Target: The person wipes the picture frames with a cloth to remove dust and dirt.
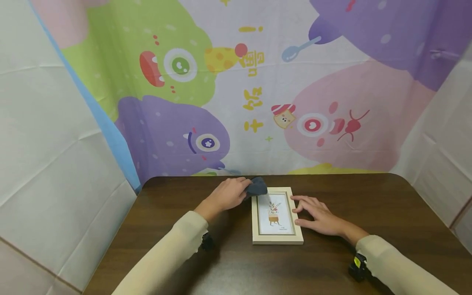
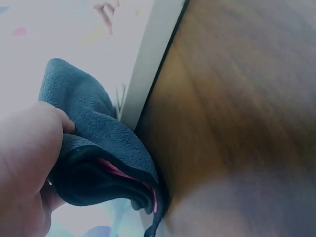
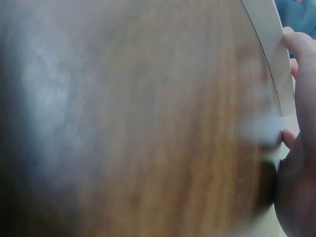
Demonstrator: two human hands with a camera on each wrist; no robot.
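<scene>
On the table lies a cream picture frame (image 1: 277,239) holding a small print of a plant in an orange pot. My left hand (image 1: 228,193) grips a bunched dark grey-blue cloth (image 1: 257,187) over the frame's far left corner. In the left wrist view the folded cloth (image 2: 94,118) shows a dark edge and a strip of pink, right against the frame's side. My right hand (image 1: 318,215) has its fingertips and thumb along the frame's right edge, fingers spread. The right wrist view catches only part of that hand beside the frame's edge (image 3: 277,59).
The brown wooden table (image 1: 177,262) ends at a cartoon-printed curtain (image 1: 254,155) behind the frame. Pale panels (image 1: 62,143) stand to the left and right. A small black device (image 1: 357,267) is strapped at my right wrist.
</scene>
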